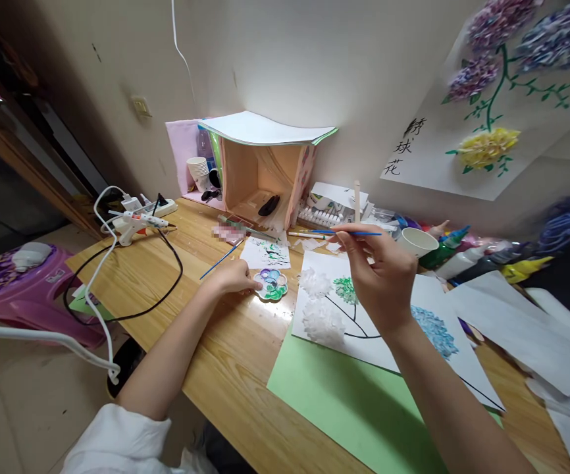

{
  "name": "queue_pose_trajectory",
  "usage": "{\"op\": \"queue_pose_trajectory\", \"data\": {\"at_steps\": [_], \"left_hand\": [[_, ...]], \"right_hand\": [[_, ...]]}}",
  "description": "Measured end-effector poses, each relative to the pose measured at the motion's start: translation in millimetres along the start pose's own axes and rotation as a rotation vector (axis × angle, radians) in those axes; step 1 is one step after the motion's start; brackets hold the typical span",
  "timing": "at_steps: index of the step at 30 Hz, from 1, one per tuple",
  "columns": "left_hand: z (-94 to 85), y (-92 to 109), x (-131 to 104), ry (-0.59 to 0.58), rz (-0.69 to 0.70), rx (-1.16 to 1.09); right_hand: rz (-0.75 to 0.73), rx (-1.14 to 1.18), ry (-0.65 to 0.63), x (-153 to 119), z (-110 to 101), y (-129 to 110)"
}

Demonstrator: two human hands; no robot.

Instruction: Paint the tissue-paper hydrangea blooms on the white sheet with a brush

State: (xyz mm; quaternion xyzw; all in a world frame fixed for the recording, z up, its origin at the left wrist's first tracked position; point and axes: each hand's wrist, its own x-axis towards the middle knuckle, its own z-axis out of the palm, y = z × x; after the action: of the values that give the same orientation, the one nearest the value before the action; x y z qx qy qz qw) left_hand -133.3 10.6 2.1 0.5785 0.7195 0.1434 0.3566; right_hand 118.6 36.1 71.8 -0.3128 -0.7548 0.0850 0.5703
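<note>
My left hand (239, 275) grips the edge of a flower-shaped paint palette (272, 291) with green and purple paint in its wells. Raised over the picture, my right hand (382, 280) pinches a thin blue paintbrush (371, 234), held nearly level; which end carries the bristles is hard to make out. Below it lies a white sheet (309, 337) with black painted stems and raised crumpled flower heads: white ones (322, 319), a green one (345, 289) and a blue one (436, 329). My right hand and forearm hide part of the sheet.
Behind the palette are a paint-smeared tissue (264, 253) and another blue brush (220, 259). A cardboard box (258, 174) stands at the wall. A glue gun (134, 224) with cables lies left. A paper cup (419, 241) and paint bottles (447, 247) stand right. Green paper (334, 395) lies underneath.
</note>
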Motion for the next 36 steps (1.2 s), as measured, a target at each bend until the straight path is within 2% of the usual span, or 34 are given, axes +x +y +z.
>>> {"op": "queue_pose_trajectory", "data": {"at_steps": [6,9,15,22,36], "left_hand": [[3.9,8,0,-0.025,0.007,-0.031],[6.4,18,-4,-0.028,0.025,-0.146],[12.5,42,-13,-0.053,0.159,-0.344],[16.1,46,-12,-0.093,0.131,-0.506],[16.8,54,-14,-0.074,0.11,-0.529]], "right_hand": [[0.096,0.129,-0.035,5,-11,-3],[0.129,0.188,-0.098,10,-19,-4],[0.16,0.221,-0.198,11,-23,5],[0.025,0.093,-0.376,8,-19,10],[-0.086,-0.009,-0.407,5,-14,8]]}}
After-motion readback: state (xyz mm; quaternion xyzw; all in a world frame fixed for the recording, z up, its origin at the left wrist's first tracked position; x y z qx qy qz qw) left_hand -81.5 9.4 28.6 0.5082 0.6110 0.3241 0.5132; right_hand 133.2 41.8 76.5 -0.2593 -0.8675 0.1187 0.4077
